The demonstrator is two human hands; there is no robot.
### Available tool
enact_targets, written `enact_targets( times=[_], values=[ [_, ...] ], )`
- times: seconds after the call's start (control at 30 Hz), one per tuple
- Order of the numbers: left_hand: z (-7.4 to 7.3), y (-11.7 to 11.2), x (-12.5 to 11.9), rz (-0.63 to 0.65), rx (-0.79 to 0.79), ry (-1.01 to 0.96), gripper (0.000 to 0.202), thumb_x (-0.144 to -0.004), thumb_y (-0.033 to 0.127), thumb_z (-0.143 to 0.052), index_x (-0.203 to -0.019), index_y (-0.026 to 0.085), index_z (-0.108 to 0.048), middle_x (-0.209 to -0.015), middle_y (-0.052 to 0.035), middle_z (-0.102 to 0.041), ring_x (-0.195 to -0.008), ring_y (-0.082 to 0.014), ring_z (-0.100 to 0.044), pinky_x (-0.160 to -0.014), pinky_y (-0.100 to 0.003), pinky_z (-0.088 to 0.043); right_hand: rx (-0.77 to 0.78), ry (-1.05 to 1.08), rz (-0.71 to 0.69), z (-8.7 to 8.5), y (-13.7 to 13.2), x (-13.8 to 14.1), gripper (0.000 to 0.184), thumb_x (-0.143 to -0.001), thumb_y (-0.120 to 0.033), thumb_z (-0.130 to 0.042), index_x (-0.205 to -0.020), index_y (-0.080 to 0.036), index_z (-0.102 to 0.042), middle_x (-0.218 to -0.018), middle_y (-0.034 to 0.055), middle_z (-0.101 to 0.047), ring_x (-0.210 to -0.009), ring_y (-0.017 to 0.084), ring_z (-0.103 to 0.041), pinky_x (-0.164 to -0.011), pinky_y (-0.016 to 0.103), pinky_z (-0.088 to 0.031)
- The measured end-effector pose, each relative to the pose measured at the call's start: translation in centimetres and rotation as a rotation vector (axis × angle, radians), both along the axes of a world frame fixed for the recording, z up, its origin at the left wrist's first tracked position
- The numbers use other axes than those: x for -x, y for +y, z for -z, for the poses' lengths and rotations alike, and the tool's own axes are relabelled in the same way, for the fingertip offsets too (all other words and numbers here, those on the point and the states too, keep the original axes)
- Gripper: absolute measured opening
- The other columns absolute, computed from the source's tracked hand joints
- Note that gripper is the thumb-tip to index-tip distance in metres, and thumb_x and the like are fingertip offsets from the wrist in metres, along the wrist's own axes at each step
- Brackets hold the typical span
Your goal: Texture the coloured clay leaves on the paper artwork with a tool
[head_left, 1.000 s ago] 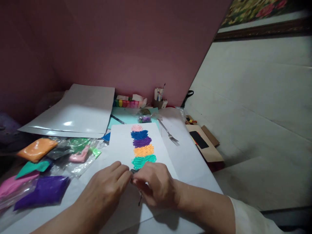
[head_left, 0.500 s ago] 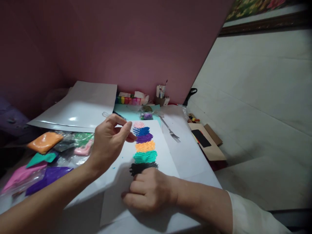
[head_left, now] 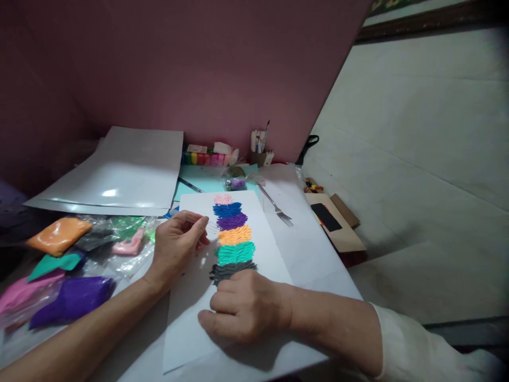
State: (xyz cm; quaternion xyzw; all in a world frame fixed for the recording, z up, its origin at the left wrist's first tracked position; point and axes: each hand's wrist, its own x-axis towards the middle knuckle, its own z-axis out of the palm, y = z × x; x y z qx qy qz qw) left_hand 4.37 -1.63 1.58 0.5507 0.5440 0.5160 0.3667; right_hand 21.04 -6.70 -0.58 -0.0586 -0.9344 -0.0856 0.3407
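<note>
A white sheet (head_left: 246, 249) lies in front of me with a column of textured clay patches (head_left: 233, 236): pink, blue, purple, orange, teal and black at the bottom. My right hand (head_left: 244, 310) rests curled on the sheet just below the black patch, fingers tucked under. My left hand (head_left: 178, 244) hovers at the sheet's left edge beside the purple and orange patches, fingertips pinched together; what they hold, if anything, is too small to see.
Bags of clay (head_left: 59, 236) in orange, teal, pink and purple lie at the left. Large white sheets (head_left: 119, 175) sit behind them. A fork (head_left: 276, 207) lies right of the sheet. Paint pots (head_left: 204, 158) and a brush cup (head_left: 258, 154) stand by the wall. Cardboard (head_left: 338, 223) hangs off the table's right edge.
My left hand rose from the black patch, where both hands were pinching, up beside the blue patch, then came down to the sheet's left edge. My right hand settled below the black patch.
</note>
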Motion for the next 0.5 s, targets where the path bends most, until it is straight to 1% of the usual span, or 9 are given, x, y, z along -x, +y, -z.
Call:
enact_targets(
  times=[0.1,0.17,0.27,0.37,0.5],
  values=[
    [-0.02,-0.20,-0.19,0.035,0.093,-0.076,0.018,-0.075,0.031,-0.071,-0.070,0.018,-0.058,-0.052,0.0022,-0.062,-0.038,-0.0106,-0.053,-0.038,-0.019,-0.037,0.015,-0.023,0.002,0.19,0.03,-0.09,0.015,-0.078,-0.010,-0.060,-0.066,-0.018,-0.054,-0.058,-0.0043,-0.047,-0.051,0.011,-0.042,-0.043,0.027,-0.025],
    [0.14,-0.33,-0.19,0.049,0.129,-0.089,0.021,-0.073,0.029,-0.072,-0.066,0.019,-0.055,-0.049,0.0027,-0.061,-0.036,-0.0095,-0.050,-0.038,-0.019,-0.035,0.028,-0.038,0.009,0.23,0.04,-0.12,0.014,-0.079,-0.010,-0.059,-0.068,-0.017,-0.055,-0.059,-0.0040,-0.048,-0.051,0.011,-0.042,-0.044,0.027,-0.025],
    [0.59,-0.54,-0.09,0.081,0.125,-0.085,0.024,-0.072,0.028,-0.072,-0.060,0.019,-0.054,-0.050,0.0018,-0.063,-0.036,-0.0086,-0.049,-0.040,-0.019,-0.037,0.040,-0.043,0.020,0.19,0.04,-0.12,0.014,-0.080,-0.010,-0.057,-0.069,-0.017,-0.056,-0.060,-0.0039,-0.049,-0.052,0.011,-0.041,-0.045,0.027,-0.026],
    [0.92,-0.69,-0.05,0.086,0.108,-0.113,0.025,-0.072,0.029,-0.072,-0.059,0.019,-0.054,-0.055,0.0007,-0.066,-0.036,-0.0090,-0.050,-0.040,-0.020,-0.039,0.052,-0.034,0.028,0.15,0.03,-0.13,0.015,-0.079,-0.009,-0.057,-0.067,-0.018,-0.057,-0.059,-0.0038,-0.049,-0.052,0.011,-0.040,-0.044,0.028,-0.025],
    [0.65,-0.79,-0.24,0.057,0.141,-0.141,0.025,-0.073,0.028,-0.072,-0.061,0.018,-0.053,-0.054,0.0014,-0.065,-0.037,-0.0089,-0.052,-0.038,-0.018,-0.034,0.070,-0.049,0.034,0.24,0.04,-0.15,0.015,-0.077,-0.009,-0.059,-0.065,-0.018,-0.058,-0.059,-0.0036,-0.048,-0.052,0.012,-0.040,-0.044,0.028,-0.024]
  ],
)
